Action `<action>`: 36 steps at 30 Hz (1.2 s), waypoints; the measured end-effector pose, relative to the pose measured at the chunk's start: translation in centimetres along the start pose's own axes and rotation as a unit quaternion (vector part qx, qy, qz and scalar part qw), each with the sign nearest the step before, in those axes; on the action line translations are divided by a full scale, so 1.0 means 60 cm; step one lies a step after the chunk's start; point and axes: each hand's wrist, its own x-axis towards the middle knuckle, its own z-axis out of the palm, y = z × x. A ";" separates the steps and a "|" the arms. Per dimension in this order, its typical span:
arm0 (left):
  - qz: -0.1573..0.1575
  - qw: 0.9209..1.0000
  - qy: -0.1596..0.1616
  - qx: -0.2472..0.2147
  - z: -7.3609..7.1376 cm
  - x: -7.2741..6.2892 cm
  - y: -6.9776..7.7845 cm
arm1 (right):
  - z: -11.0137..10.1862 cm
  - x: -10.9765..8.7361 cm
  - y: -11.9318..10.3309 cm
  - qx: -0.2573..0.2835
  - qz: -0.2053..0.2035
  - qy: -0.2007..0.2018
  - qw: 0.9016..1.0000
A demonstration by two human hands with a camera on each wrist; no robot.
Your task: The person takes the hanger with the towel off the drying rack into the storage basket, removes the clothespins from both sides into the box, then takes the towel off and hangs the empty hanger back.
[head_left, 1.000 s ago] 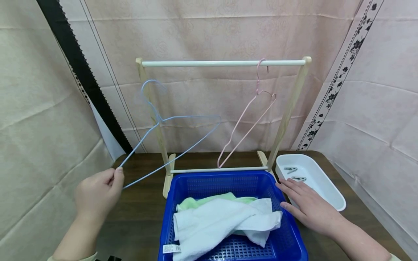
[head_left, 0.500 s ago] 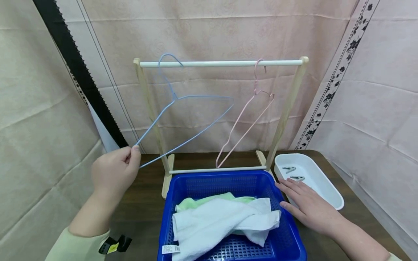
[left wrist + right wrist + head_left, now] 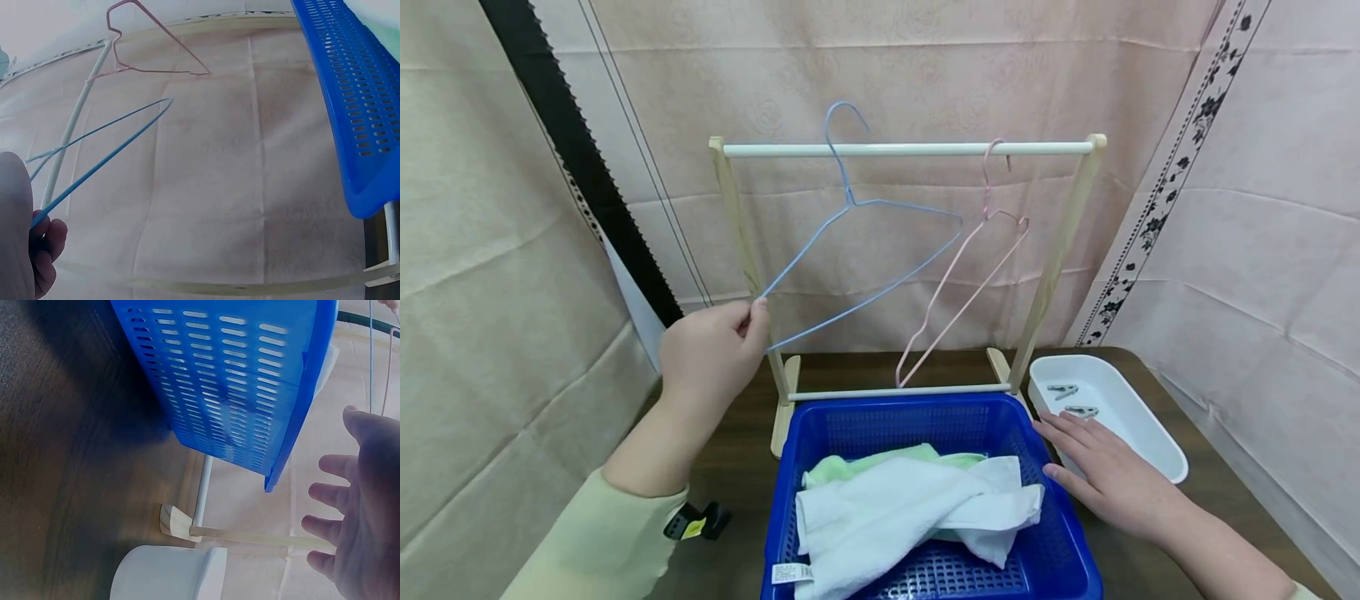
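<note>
My left hand [image 3: 718, 346] pinches one lower corner of a blue wire clothes hanger [image 3: 849, 198] between thumb and fingers. The hanger's hook rises above the white top bar [image 3: 910, 150] of a small drying rack, its tip showing above the bar. Whether it touches the bar I cannot tell. In the left wrist view the blue hanger [image 3: 94, 170] runs out from curled fingers. A pink wire hanger [image 3: 987, 192] hangs by its hook toward the bar's right end. My right hand [image 3: 1120, 475], fingers extended and holding nothing, lies near the right rim of the blue basket [image 3: 917, 408].
Inside the basket lie a white towel [image 3: 910, 508] and a light green one [image 3: 872, 465]. To its right a white tray [image 3: 1150, 425] holds two clothespins [image 3: 1081, 411]. The rack's wooden posts [image 3: 1052, 275] stand behind the basket. Cloth drapes enclose the dark table.
The left hand has carried the blue hanger up and to the right, lifting its hook from below the bar to above it. The right hand has stayed in place.
</note>
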 end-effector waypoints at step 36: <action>-0.002 0.990 -0.132 -0.041 0.040 -0.027 0.043 | 0.003 0.008 0.003 0.025 0.042 -0.054 0.997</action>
